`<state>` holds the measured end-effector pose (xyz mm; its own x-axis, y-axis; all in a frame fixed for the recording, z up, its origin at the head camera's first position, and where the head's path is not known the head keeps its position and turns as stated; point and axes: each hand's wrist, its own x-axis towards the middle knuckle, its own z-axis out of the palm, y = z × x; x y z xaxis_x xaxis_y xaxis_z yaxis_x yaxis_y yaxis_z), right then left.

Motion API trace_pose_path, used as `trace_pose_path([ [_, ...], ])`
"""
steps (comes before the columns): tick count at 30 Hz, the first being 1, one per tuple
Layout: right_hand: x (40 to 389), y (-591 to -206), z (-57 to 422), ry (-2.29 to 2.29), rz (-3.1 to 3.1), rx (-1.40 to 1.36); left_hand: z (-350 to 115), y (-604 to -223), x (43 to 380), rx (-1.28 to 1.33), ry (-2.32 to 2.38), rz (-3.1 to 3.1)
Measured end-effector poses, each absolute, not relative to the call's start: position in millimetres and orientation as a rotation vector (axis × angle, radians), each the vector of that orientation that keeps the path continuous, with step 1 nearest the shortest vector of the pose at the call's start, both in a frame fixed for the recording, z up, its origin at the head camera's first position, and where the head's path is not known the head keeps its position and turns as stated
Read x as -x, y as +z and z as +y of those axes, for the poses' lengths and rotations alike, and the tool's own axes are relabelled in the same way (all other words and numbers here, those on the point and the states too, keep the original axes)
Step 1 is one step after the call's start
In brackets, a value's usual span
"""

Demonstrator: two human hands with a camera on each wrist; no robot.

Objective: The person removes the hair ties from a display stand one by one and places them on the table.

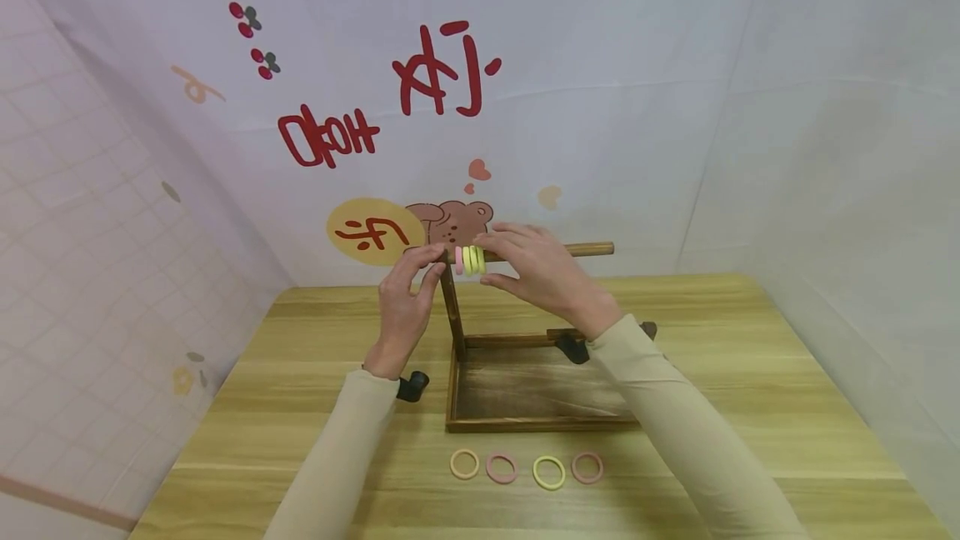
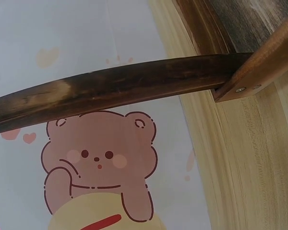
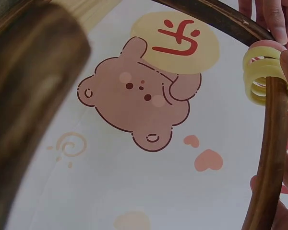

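A wooden stand has an upright post (image 1: pixel 453 311) with a horizontal rod (image 1: pixel 592 249) at its top. One pink ring (image 1: pixel 459 261) and some yellow rings (image 1: pixel 474 261) hang side by side on the rod, close to the post. My left hand (image 1: pixel 402 302) pinches the stand at the top of the post with thumb and forefinger. From the other side, my right hand (image 1: pixel 543 273) holds the outermost yellow ring between thumb and fingers. In the right wrist view the yellow rings (image 3: pixel 256 79) encircle the rod (image 3: pixel 271 158), partly covered by fingers. The left wrist view shows no hand.
The stand's tray-like base (image 1: pixel 540 424) rests on the wooden table (image 1: pixel 300 407). In front of it lie an orange ring (image 1: pixel 452 471), two pink rings (image 1: pixel 490 473) and a yellow ring (image 1: pixel 536 477). A printed cloth (image 1: pixel 637 107) hangs behind the table.
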<state>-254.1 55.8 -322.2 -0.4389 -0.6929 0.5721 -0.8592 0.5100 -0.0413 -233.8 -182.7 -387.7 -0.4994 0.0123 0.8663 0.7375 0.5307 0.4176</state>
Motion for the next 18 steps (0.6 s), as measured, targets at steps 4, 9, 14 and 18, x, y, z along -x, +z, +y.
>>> trace_pose_path([
  [4, 255.2, -322.5, 54.2, 0.434, -2.315, -1.250, -182.6, -387.2, 233.2, 0.610, -1.046, -1.895],
  [9, 256.2, -323.5, 53.2, 0.426, -2.345, -1.233, -182.5, -386.6, 232.7, 0.614, -1.040, -1.890],
  [14, 255.6, -323.3, 52.0, 0.426, -2.370, -1.213, -182.5, -386.7, 232.7, 0.622, -1.045, -1.886],
  [18, 254.5, -322.9, 51.5, 0.422, -2.380, -1.196, -182.3, -386.8, 232.8, 0.625, -1.049, -1.885],
])
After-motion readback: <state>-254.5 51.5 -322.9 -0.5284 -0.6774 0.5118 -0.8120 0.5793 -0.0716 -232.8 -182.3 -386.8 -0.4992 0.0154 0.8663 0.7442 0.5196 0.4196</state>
